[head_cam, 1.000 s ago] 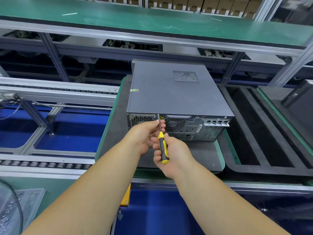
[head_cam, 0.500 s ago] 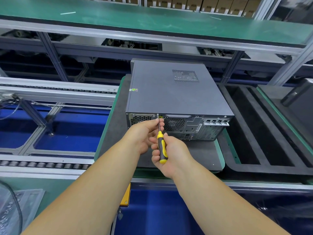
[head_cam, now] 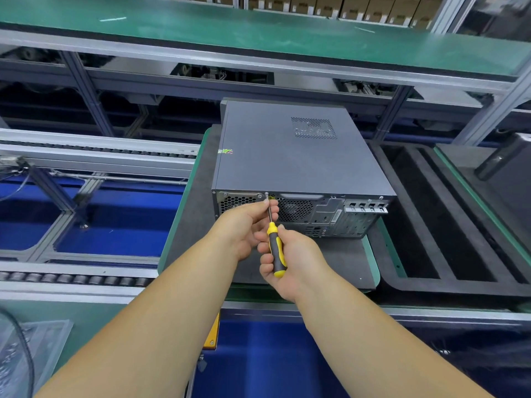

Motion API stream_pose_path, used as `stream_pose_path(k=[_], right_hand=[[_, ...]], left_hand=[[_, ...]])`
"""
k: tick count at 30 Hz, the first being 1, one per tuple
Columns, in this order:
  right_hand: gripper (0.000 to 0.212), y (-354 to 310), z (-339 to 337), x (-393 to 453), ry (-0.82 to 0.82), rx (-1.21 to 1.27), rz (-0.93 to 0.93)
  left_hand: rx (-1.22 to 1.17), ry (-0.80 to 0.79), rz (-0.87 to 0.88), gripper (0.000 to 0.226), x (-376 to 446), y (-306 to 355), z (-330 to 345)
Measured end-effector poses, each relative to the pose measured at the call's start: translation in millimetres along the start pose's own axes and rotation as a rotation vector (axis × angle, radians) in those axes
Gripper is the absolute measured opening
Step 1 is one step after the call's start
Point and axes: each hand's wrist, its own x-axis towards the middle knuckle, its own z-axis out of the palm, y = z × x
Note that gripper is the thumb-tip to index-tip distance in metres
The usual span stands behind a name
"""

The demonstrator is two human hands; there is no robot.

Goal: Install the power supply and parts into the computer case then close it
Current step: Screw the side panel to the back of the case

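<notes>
Yellow-and-black-handled screwdriver (head_cam: 276, 248) was gripped in closed right hand (head_cam: 290, 262), shaft pinched by left hand (head_cam: 244, 225) fingers, tip at dark grey metal computer case (head_cam: 298, 156) rear screw; axial pressure should be applied squarely.

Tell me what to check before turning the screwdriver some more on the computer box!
1. Lid on the computer case closed flat: ok.
2. Screwdriver tip meets the screw at the top edge of the back panel: ok.
3. Right hand wrapped around the handle: ok.
4. Left hand fingers steady the metal shaft: ok.
5. Case sits fully on the dark mat: ok.
6. Screw fully tight: cannot tell.
</notes>
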Motion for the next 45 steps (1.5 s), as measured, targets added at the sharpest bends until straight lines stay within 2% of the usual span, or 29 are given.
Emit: stream_pose_path(k=[5, 15, 20, 23, 26, 29, 35, 38, 42, 45], right_hand=[[0.022, 5, -3, 1, -0.03, -0.028, -0.07], [0.031, 5, 2, -2, -0.011, -0.06, -0.08], [0.039, 1, 2, -5, -0.023, 0.01, -0.011], [0.034, 2, 2, -5, -0.025, 0.028, -0.025], [0.024, 4, 0, -4, 0.04, -0.008, -0.084], [0.024, 4, 0, -4, 0.073, -0.029, -0.117], [0.041, 0, 8, -7, 0.082, -0.081, -0.068], [0.046, -2, 9, -7, 0.039, -0.064, -0.038], [0.041, -1, 2, -6, -0.052, 0.023, 0.0], [0.029, 1, -1, -4, -0.037, -0.001, -0.053]], left_hand=[[0.036, 0.031, 0.027, 0.013, 3, 0, 2], [0.032, 0.096, -0.016, 0.01, 4, 0, 3], [0.046, 0.111, -0.029, 0.011, 4, 0, 4], [0.017, 0.113, -0.013, 0.01, 4, 0, 5], [0.026, 0.083, 0.018, 0.014, 3, 0, 4], [0.049, 0.065, 0.033, 0.014, 1, 1, 6], [0.049, 0.102, 0.013, 0.006, 3, 4, 11], [0.072, 0.126, -0.003, 0.009, 6, 5, 11], [0.092, 0.14, -0.005, 0.015, 8, 4, 11], [0.036, 0.134, 0.002, 0.011, 10, 4, 13]])
